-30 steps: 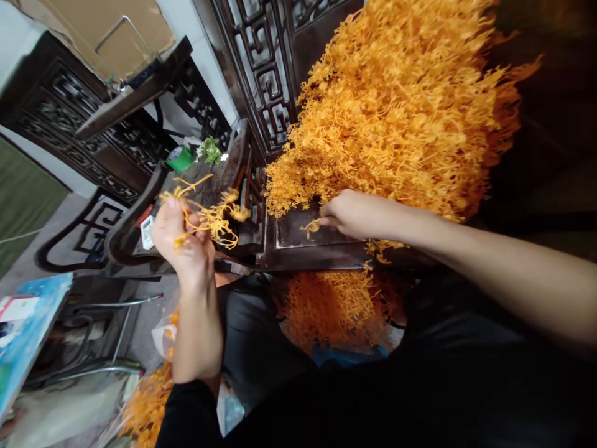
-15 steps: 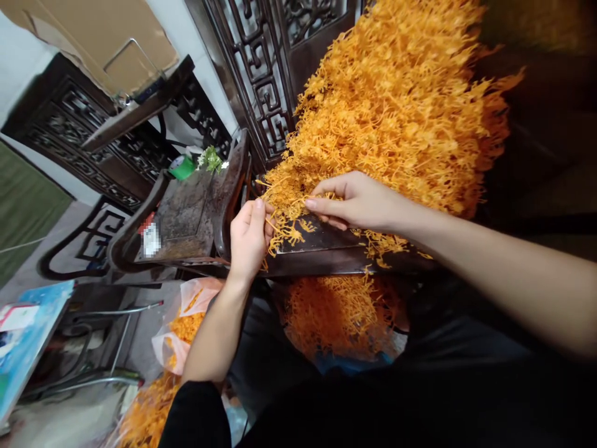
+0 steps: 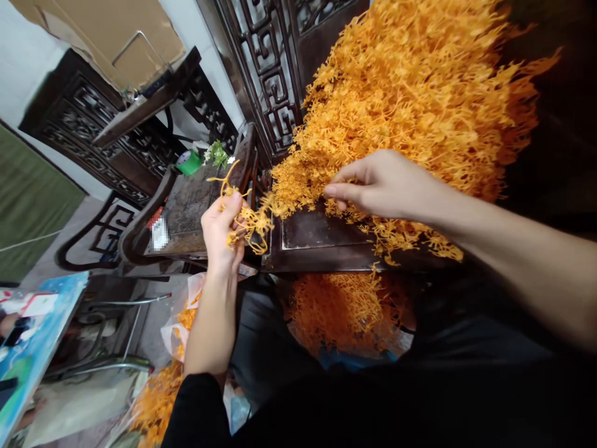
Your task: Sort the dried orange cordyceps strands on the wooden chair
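Observation:
A clump of thin, branching orange strands [image 3: 254,225] sticks out of my left hand [image 3: 219,230], whose thumb and fingers are closed on it. That hand is raised left of the dark wooden seat [image 3: 321,231], off the heap. My right hand [image 3: 385,183] rests at the near edge of a large heap of the same orange strands [image 3: 410,106]. Its thumb and index finger are drawn together, and whatever lies between them is hidden. Loose strands spill over the front edge of the seat.
Below the seat, between my legs, a bag holds more orange strands [image 3: 336,308]. At lower left stands another bag of strands [image 3: 158,398]. A wooden chair [image 3: 191,211] carries green tape [image 3: 188,163] and a small green sprig [image 3: 217,154]. A blue table [image 3: 51,323] stands further left.
My left hand has moved left, away from the heap, with a clump of strands in it. My right hand has shifted slightly right and up, and the two hands are further apart.

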The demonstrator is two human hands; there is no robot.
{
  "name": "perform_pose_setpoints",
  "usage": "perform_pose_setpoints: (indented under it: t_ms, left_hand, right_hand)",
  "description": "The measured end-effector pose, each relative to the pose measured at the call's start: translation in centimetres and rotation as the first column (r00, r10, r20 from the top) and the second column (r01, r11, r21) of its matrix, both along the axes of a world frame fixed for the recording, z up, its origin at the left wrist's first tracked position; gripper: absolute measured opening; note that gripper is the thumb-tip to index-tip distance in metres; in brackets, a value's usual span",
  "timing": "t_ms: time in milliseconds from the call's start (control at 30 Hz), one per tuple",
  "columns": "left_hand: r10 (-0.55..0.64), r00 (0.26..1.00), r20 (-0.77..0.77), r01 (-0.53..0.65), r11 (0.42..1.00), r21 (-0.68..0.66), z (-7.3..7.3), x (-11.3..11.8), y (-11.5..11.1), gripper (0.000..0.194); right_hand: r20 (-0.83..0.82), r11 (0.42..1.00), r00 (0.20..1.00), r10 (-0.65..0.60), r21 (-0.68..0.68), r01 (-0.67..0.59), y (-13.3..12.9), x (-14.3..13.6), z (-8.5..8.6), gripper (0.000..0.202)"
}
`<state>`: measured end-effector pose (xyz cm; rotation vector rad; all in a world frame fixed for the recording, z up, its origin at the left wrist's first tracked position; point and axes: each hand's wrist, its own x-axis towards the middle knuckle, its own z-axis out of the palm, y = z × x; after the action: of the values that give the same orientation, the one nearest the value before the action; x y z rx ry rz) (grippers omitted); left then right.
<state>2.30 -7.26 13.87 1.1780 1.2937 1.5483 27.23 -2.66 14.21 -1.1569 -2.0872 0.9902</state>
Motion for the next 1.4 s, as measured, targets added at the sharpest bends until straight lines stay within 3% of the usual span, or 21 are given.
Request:
perform_pose_setpoints:
  t_ms: [167, 333, 433, 500, 567, 633, 733, 833, 1033, 1200, 1300, 1400]
  left_hand:
    - [-0.044, 0.998, 0.049, 0.047, 0.997, -0.066, -1.5, 1.7, -0.4, 0.043]
    - [-0.075, 0.997, 0.019, 0.074, 0.997, 0.016, -2.9, 4.1, -1.1, 0.041]
    - [0.069, 0.997, -0.023, -0.066, 0.991, 0.114, -2.6, 3.8, -0.4, 0.037]
    - [0.213, 0.976, 0.051, -0.218, 0.964, 0.154, -1.8, 2.9, 0.3, 0.038]
    - [0.271, 0.949, 0.164, -0.295, 0.943, 0.152, -1.0, 2.0, 0.7, 0.040]
    - [0.198, 0.958, 0.206, -0.236, 0.955, 0.180, -0.5, 1.5, 0.4, 0.040]
    - [0.054, 0.987, 0.148, -0.091, 0.963, 0.254, -0.5, 1.7, -1.0, 0.042]
    - [0.008, 0.995, 0.101, -0.034, 0.965, 0.261, -1.0, 2.0, -2.0, 0.044]
    - [-0.055, 0.996, 0.074, 0.035, 0.969, 0.244, -1.4, 1.1, -2.2, 0.038]
    - [-0.066, 0.998, 0.002, 0.064, 0.983, 0.173, -1.9, 1.2, -2.9, 0.046]
    - [-0.038, 0.999, -0.012, 0.040, 0.988, 0.150, -1.8, 0.6, -3.0, 0.047]
    - [-0.003, 0.994, 0.112, -0.025, 0.969, 0.245, -0.7, -1.2, -2.6, 0.045]
  right_hand:
    - [-0.160, 0.991, 0.982, 0.105, 0.102, -0.090, -1.1, -0.8, 0.0, 0.034]
    - [-0.203, 0.977, 0.958, 0.204, 0.108, -0.185, -2.4, -3.0, -0.6, 0.034]
    - [-0.183, 0.950, 0.962, 0.200, 0.278, -0.145, -3.6, -3.8, -0.7, 0.039]
    - [-0.184, 0.903, 0.953, 0.240, 0.403, -0.150, -4.7, -3.8, -0.3, 0.042]
    - [-0.174, 0.873, 0.932, 0.319, 0.436, -0.217, -5.6, -3.5, 0.2, 0.040]
    - [-0.165, 0.907, 0.934, 0.316, 0.342, -0.246, -5.6, -2.8, 0.6, 0.038]
    - [-0.214, 0.983, 0.959, 0.186, 0.053, -0.178, -4.1, -1.8, 0.4, 0.031]
    - [-0.299, 0.977, 0.948, 0.111, -0.143, -0.159, -2.3, -1.3, -0.4, 0.035]
    - [-0.274, 0.941, 0.954, 0.121, -0.275, -0.198, -1.4, -1.6, -1.6, 0.043]
    - [-0.325, 0.896, 0.941, 0.094, -0.384, -0.222, -2.0, -3.3, -1.9, 0.062]
    - [-0.232, 0.892, 0.961, 0.151, -0.387, -0.233, -2.3, -3.8, -1.6, 0.065]
    - [-0.135, 0.930, 0.972, 0.193, -0.290, -0.224, -1.8, -2.9, -0.9, 0.062]
